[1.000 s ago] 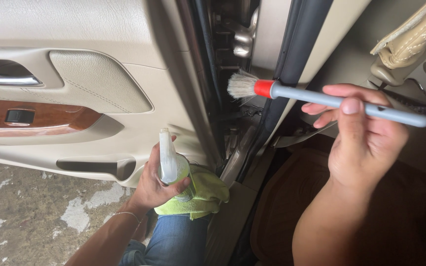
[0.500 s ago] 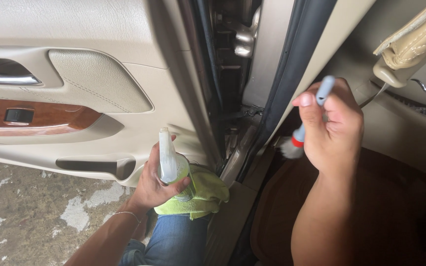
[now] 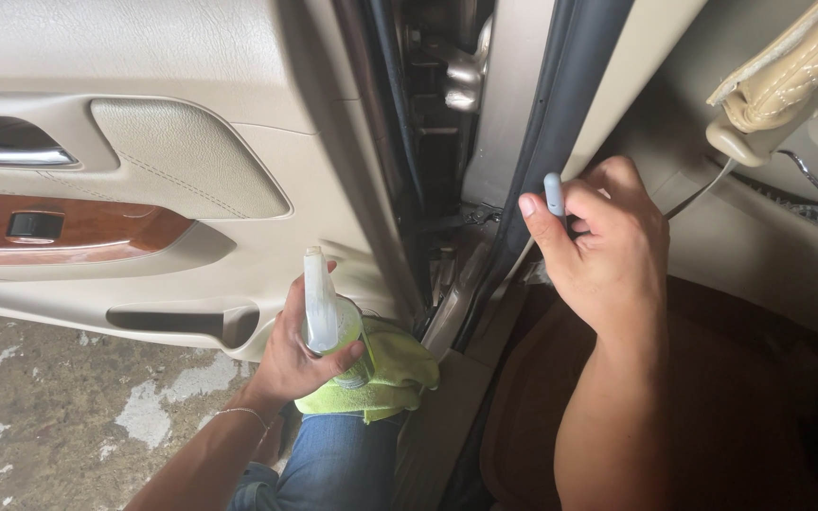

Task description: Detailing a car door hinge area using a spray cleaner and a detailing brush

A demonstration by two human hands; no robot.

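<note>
The left hand (image 3: 300, 355) was wrapped around a clear spray bottle (image 3: 326, 322) with a white nozzle, held upright, and the same grip pinned a yellow-green microfibre cloth (image 3: 385, 374) under the bottle, above the person's knee in blue jeans (image 3: 333, 464). The right hand (image 3: 603, 251) was closed around a detailing brush (image 3: 555, 194); only the pale blue end of its handle showed above the thumb, and the bristles were hidden behind the hand. That hand sat just beside the dark rubber door seal (image 3: 560, 123) at the foot of the pillar, low in the opening. The two hands were well apart. The beige door panel (image 3: 191, 57) stood open to the left, with a wood-grain switch trim (image 3: 68, 227) and a chrome door handle (image 3: 7, 151)
</note>
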